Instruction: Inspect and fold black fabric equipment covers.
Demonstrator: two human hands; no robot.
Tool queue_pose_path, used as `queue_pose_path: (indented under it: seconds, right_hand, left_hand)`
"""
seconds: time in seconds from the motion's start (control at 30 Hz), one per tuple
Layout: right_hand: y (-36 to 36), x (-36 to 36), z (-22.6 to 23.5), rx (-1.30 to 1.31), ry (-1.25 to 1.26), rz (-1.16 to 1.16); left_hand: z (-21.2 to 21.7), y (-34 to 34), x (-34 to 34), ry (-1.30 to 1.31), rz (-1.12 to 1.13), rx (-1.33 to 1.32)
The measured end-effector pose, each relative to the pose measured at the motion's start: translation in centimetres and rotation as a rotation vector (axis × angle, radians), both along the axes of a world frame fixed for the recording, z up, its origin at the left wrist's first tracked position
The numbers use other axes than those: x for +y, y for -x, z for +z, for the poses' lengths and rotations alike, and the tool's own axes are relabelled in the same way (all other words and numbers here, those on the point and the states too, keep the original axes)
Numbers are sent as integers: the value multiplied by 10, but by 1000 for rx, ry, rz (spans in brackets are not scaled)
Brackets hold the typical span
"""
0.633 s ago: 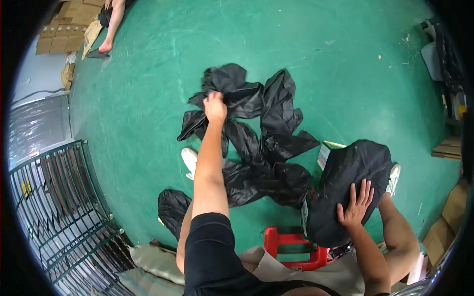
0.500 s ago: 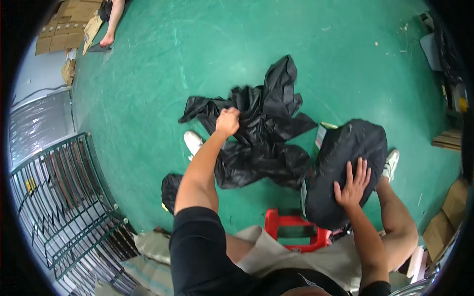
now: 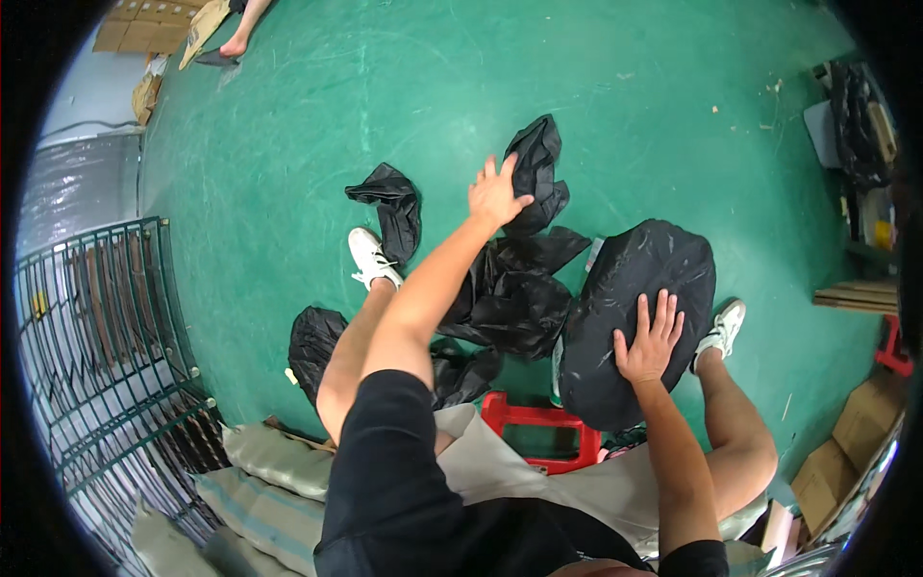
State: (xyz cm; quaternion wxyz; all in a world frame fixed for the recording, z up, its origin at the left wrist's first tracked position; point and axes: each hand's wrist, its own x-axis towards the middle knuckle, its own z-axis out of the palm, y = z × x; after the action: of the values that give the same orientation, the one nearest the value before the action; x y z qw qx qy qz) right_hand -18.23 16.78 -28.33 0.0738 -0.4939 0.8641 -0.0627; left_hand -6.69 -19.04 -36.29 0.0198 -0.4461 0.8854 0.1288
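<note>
I sit on a red stool (image 3: 538,435) above a green floor. My left hand (image 3: 495,192) is stretched forward and grips the edge of a crumpled black plastic bag (image 3: 536,168), which hangs down into a loose heap of black bags (image 3: 514,293) between my legs. My right hand (image 3: 651,337) lies flat, fingers spread, on top of a full, rounded black bag (image 3: 635,288) standing by my right knee. Another crumpled black bag (image 3: 396,204) lies beyond my left white shoe (image 3: 370,258). One more black bag (image 3: 312,341) sits beside my left thigh.
A dark green wire cage (image 3: 106,337) stands at the left. Pale sacks (image 3: 269,462) lie behind the stool. Flattened cardboard (image 3: 135,29) and another person's bare foot (image 3: 236,43) are at the far left. Cardboard boxes (image 3: 846,462) and clutter line the right edge.
My left hand has pulled the black bags toward me and to the right, then lifted one bag. The heap now lies between my legs. My right hand stays on the full bag.
</note>
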Motion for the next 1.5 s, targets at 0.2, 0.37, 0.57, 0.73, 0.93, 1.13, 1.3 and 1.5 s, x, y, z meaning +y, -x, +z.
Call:
queue_pose_path:
  seconds: [0.2, 0.37, 0.57, 0.73, 0.93, 1.13, 1.3, 1.5]
  right_hand:
    - [-4, -1, 2, 22, -36, -1]
    - [-5, -7, 2, 38, -19, 24]
    - [-4, -10, 1, 32, 3, 31]
    - [2, 7, 1, 41, 39, 36]
    - [-7, -4, -2, 26, 69, 57]
    - [-10, -19, 4, 17, 79, 43]
    - [-4, 4, -7, 55, 33, -9]
    - [-9, -10, 1, 28, 55, -5]
  left_hand:
    - [-85, -1, 26, -513, 85, 8]
    - [-87, -100, 128, -1024, -509, -226]
    - [-57, -110, 7, -1540, 35, 55]
    - [-42, -136, -47, 57, 832, 22]
    - [-100, -248, -46, -455, 718, -203]
    - [-101, -268, 49, -617, 154, -583]
    - [-33, -221, 140, -982, -131, -828]
    - [-2, -160, 12, -826, -25, -567]
